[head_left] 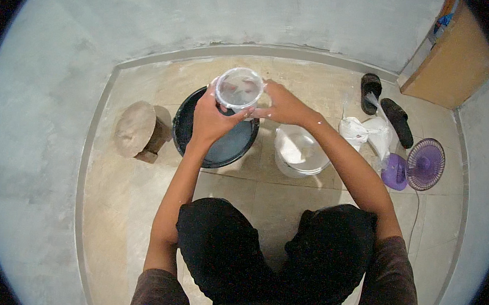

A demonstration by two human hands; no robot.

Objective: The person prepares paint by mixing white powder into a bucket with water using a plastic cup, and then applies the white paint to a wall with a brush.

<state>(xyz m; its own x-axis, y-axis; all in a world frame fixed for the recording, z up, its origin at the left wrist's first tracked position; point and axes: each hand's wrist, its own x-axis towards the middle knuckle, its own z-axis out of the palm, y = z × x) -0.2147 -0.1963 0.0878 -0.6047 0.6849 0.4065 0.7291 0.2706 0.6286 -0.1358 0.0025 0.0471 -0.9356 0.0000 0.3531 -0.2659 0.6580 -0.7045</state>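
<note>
A clear plastic tub (239,88) is held up between my two hands, its round rim facing me. My left hand (212,116) wraps its left and near side, the thumb along the front. On the other side my right hand (282,103) grips it with fingers and thumb, and the thumbs come close together at the near side. Pale smears show on the tub and on my fingers. Below the tub stands a wide black basin (221,156) with greyish liquid in it, partly covered by my left hand and forearm.
Right of the basin sits a white translucent bucket (301,151). Plastic bags of white material (365,132), black slippers (397,120) and a purple fan (425,164) with a cord lie farther right. At left is a round-topped pale block (135,129). A wooden door (452,59) stands far right.
</note>
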